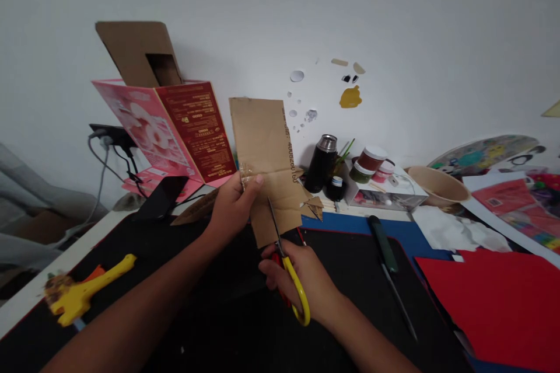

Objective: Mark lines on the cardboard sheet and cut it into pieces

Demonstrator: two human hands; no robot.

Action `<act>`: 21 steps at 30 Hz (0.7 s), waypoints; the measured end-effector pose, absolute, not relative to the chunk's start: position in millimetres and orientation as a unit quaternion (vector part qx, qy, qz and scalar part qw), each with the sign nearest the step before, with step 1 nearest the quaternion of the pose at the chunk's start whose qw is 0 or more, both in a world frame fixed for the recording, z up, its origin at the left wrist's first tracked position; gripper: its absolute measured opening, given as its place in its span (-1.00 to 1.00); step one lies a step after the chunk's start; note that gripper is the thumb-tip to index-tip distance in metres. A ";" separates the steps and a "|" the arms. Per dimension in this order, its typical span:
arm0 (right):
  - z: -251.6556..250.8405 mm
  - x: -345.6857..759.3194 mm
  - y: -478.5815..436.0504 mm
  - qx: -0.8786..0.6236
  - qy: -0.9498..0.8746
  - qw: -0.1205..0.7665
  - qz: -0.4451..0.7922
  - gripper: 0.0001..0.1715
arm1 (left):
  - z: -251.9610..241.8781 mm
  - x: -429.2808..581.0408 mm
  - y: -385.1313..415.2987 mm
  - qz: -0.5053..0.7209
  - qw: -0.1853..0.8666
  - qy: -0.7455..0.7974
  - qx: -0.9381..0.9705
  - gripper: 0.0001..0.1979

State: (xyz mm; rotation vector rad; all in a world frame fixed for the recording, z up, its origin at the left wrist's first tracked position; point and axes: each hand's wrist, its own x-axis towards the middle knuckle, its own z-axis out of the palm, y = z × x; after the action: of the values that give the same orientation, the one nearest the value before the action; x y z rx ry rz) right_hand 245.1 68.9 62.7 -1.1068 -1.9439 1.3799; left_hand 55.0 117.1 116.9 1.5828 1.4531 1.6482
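My left hand (234, 204) grips the left edge of a brown cardboard piece (265, 151) and holds it upright above the black mat (210, 326). My right hand (301, 282) is closed on scissors with yellow and red handles (291, 279). Their blades point up into the cardboard's lower edge, in a cut near the middle. A small cardboard offcut (312, 205) lies just right of the held piece.
A yellow glue gun (85, 291) lies at the left. A screwdriver (389, 262) and red paper (499, 303) lie at the right. Behind stand a pink box (170, 128), a black flask (321, 163), paint jars (370, 163) and a paper bowl (437, 186).
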 end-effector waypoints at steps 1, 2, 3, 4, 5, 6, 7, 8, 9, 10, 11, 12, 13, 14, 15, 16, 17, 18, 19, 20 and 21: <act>62.9 246.1 69.2 -0.402 -0.717 0.253 0.509 -0.60 | 117.5 54.9 116.9 0.595 0.221 0.523 0.569 -0.70; 63.4 247.2 69.5 -0.398 -0.722 0.252 0.506 -0.56 | 117.8 55.0 116.7 0.596 0.224 0.524 0.566 -0.70; 64.4 248.1 69.7 -0.394 -0.729 0.248 0.502 -0.52 | 118.0 55.0 116.4 0.596 0.226 0.525 0.564 -0.70; 65.6 248.9 70.0 -0.390 -0.735 0.243 0.498 -0.49 | 118.2 55.0 116.1 0.597 0.225 0.525 0.564 -0.70; 67.1 249.5 70.2 -0.387 -0.740 0.238 0.496 -0.46 | 118.5 55.0 115.7 0.596 0.221 0.525 0.565 -0.70; 68.6 249.9 70.4 -0.385 -0.742 0.235 0.496 -0.45 | 118.9 55.0 115.3 0.594 0.215 0.526 0.569 -0.71; 69.9 250.2 70.6 -0.384 -0.743 0.232 0.497 -0.44 | 119.3 55.0 115.0 0.591 0.208 0.527 0.574 -0.72; 70.8 250.3 70.7 -0.383 -0.741 0.230 0.501 -0.43 | 119.9 55.0 114.8 0.587 0.202 0.529 0.578 -0.72; 71.3 250.4 70.9 -0.382 -0.737 0.228 0.509 -0.43 | 120.4 55.0 114.6 0.583 0.197 0.532 0.582 -0.73; 71.2 250.5 70.9 -0.380 -0.731 0.226 0.520 -0.41 | 120.9 55.1 114.7 0.581 0.196 0.534 0.582 -0.73; 70.7 250.5 70.9 -0.375 -0.724 0.223 0.534 -0.39 | 121.3 55.2 114.9 0.581 0.199 0.534 0.581 -0.73; 69.9 250.5 70.9 -0.371 -0.717 0.222 0.547 -0.37 | 121.4 55.3 115.2 0.582 0.205 0.534 0.578 -0.72; 69.0 250.6 70.9 -0.366 -0.711 0.222 0.557 -0.34 | 121.4 55.4 115.7 0.583 0.213 0.533 0.575 -0.72; 68.2 250.6 71.0 -0.362 -0.708 0.221 0.565 -0.32 | 121.1 55.5 116.1 0.583 0.220 0.533 0.573 -0.71; 67.7 250.6 71.0 -0.359 -0.706 0.220 0.569 -0.31 | 120.7 55.5 116.5 0.581 0.222 0.534 0.572 -0.71; 67.5 250.7 71.2 -0.358 -0.706 0.218 0.571 -0.31 | 120.2 55.5 116.8 0.578 0.221 0.536 0.574 -0.70; 67.7 250.7 71.3 -0.359 -0.706 0.215 0.571 -0.31 | 119.6 55.4 117.1 0.575 0.215 0.539 0.577 -0.71; 68.2 250.7 71.4 -0.361 -0.706 0.213 0.571 -0.31 | 118.9 55.3 117.3 0.574 0.210 0.540 0.579 -0.71; 68.9 250.8 71.5 -0.363 -0.706 0.210 0.571 -0.31 | 118.3 55.3 117.5 0.574 0.207 0.539 0.580 -0.71; 69.6 250.7 71.5 -0.365 -0.707 0.209 0.569 -0.31 | 117.6 55.3 117.6 0.576 0.212 0.536 0.580 -0.71; 70.1 250.6 71.5 -0.367 -0.709 0.211 0.563 -0.32 | 117.0 55.5 117.8 0.578 0.223 0.531 0.578 -0.71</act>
State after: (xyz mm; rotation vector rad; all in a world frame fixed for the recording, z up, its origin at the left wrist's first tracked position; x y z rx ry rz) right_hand 250.6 71.5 70.1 -1.0196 -1.9714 1.5656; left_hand 55.5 117.8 117.0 1.5948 1.4671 1.5963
